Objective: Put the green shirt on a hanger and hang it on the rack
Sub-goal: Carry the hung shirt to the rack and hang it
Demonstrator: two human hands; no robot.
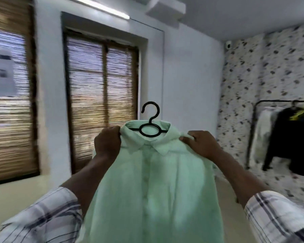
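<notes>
A person in plaid sleeves (42,214) is holding up a green shirt (153,181) at chest height, the garment already sitting on a black hanger (150,128) whose hook is rising above the collar. The left hand (107,142) is gripping the shirt's left shoulder, fingers curled round the fabric; the right hand (201,142) is pinching the right shoulder likewise. Behind, bamboo blinds (102,95) are covering the windows. Far right, a black clothes rack (277,102) is carrying dark, white and yellow garments against patterned wallpaper.
</notes>
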